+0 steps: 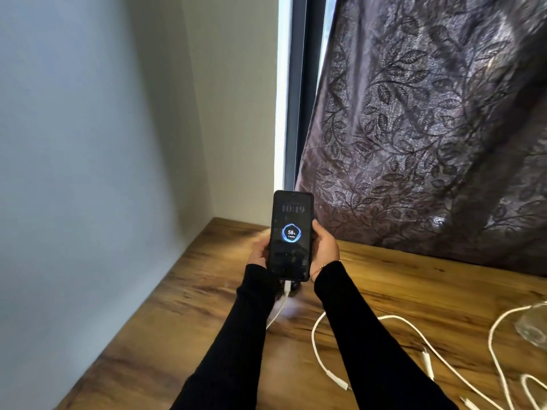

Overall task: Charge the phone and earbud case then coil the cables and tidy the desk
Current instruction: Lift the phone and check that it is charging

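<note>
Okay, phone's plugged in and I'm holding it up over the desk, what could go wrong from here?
1. The white cable hangs from the phone and passes under the left sleeve; lifting further might tug the plug loose.
2. Loose cables sprawl across the desk beside the right arm and could snag a sleeve.
3. A glass object sits at the right edge among those cables; pulling them may tip it.

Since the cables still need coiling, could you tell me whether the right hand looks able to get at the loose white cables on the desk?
Probably not yet: the right hand grips the phone; the loose white cables lie unobstructed beside that forearm.
</note>
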